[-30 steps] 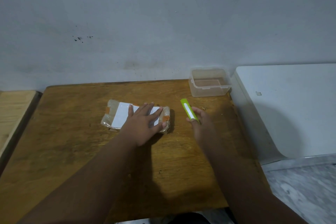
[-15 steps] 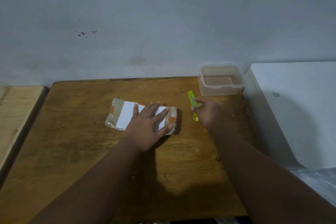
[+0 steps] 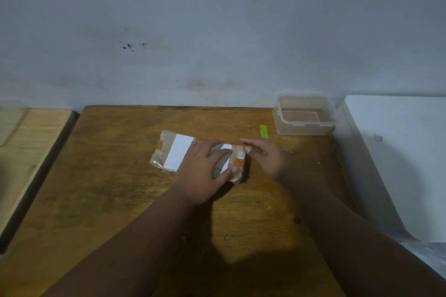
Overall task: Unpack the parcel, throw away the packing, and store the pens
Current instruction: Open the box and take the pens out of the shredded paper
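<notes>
Brown wooden table [image 3: 120, 200], white surface [image 3: 398, 164] to its right. Mid-table, taped parcel [image 3: 169, 152] with white label, lying flat. Left hand [image 3: 202, 171] pressed flat on parcel, fingers spread. Right hand [image 3: 268, 157] just beside parcel's right end, whether clasping the green cutter [image 3: 263, 130] showing beyond it unclear. Clear box [image 3: 304, 116] at far right corner, lidless.

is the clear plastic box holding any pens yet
No, the clear plastic box at the table's far right corner looks empty, and the parcel is still taped shut under the left hand.
</notes>
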